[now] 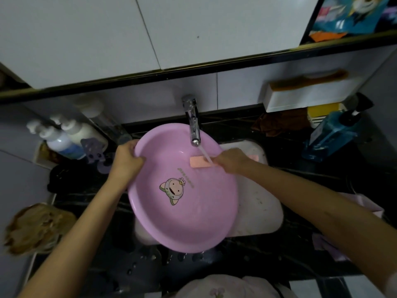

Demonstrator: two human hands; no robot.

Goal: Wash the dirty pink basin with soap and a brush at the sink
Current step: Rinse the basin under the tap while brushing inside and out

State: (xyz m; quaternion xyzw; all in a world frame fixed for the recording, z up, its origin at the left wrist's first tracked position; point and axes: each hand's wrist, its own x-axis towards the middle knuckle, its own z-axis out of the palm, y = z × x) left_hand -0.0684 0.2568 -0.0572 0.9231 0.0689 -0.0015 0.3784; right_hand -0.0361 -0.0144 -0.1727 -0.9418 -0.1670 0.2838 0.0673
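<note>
Over the white sink [263, 211]: the pink basin [189, 222] lies across the bowl's left and middle, inside facing up, with a cartoon print [173, 190] on its floor.

- Edges: the basin's far rim sits right under the faucet [193, 123] spout, very close. The near rim overhangs the black counter [322, 190] at the front. The left rim reaches past the sink's left edge.
- Left hand [126, 158]: clamps the basin's far-left rim, fingers curled over the lip.
- Right hand [232, 160]: above the basin's far-right rim, fingers closed around one end of a pink bar [199, 162]. Soap, by the look of it, but I cannot tell for sure. The bar juts left over the basin's inside.
- Water stream [205, 154]: runs slantwise from the spout onto the bar.
- Open room: the sink's right side is uncovered, pale and speckled. That is the widest free space beside the basin.
- Left side is tight: white pump bottles [64, 136] and a purple holder [94, 147] stand just beside the left hand. A brown, crumpled-looking object [36, 226] lies nearer the front, apart from the forearm.
- Right side: a blue pump bottle [330, 134] stands well apart from the right hand, with a brown cloth [277, 123] behind the sink.
- On the wall: a white box [300, 100] carries a blurred orange brush or comb [309, 80], I cannot tell which.
</note>
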